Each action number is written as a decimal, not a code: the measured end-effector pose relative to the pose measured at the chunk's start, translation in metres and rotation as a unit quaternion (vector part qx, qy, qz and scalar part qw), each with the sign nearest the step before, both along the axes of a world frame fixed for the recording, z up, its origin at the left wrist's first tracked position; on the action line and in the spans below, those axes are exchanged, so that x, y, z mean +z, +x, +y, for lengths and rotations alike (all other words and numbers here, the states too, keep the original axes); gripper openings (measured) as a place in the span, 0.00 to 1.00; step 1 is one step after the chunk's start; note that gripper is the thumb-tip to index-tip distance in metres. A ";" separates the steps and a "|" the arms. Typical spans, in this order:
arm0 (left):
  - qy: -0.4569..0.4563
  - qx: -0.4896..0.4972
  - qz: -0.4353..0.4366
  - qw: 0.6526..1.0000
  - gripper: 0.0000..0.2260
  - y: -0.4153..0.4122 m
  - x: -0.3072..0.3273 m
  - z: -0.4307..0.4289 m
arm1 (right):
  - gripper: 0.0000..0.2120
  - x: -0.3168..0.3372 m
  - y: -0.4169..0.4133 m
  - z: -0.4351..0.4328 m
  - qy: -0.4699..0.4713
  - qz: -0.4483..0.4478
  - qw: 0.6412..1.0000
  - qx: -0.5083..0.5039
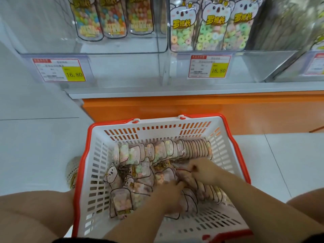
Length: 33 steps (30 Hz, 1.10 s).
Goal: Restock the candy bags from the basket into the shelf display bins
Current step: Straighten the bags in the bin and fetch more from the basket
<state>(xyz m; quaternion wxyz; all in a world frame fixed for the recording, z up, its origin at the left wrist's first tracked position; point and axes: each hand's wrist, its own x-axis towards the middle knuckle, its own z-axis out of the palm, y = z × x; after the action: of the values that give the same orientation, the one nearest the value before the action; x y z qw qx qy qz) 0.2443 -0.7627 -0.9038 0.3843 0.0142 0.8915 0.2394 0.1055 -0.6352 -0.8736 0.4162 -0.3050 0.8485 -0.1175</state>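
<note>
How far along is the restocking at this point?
Looks done: three candy bags stand in the left bin and three more in the right bin, both with room left. In hand: both hands are down in the basket; the right hand curls round bags there, while the left hand is buried among them, its grip hidden. Left: most of the job, since the basket holds many bags.

White slotted basket (pixel 98 165), red rim; pastel candy bags (pixel 129 155) (koala print).

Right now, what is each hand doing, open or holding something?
Left hand: fingers buried among candy bags, cannot tell.
Right hand: pinches one of them.
</note>
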 end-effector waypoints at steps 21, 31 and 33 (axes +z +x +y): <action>0.573 0.614 0.014 0.543 0.20 -0.032 0.163 -0.049 | 0.09 0.174 0.017 0.002 -0.378 -0.132 0.875 -0.273; 0.598 0.519 0.116 0.599 0.22 -0.011 0.217 -0.048 | 0.25 0.222 0.034 0.019 -0.374 -0.248 0.859 -0.247; 0.591 0.512 0.119 0.612 0.24 -0.007 0.221 -0.048 | 0.16 0.223 0.037 0.019 -0.365 -0.213 0.881 -0.215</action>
<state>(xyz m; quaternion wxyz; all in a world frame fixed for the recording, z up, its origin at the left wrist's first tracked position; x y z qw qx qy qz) 0.2374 -0.8111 -0.6832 -0.0022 -0.1920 0.4573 0.8683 0.1423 -0.6160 -0.6503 0.4107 -0.2127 0.6813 -0.5673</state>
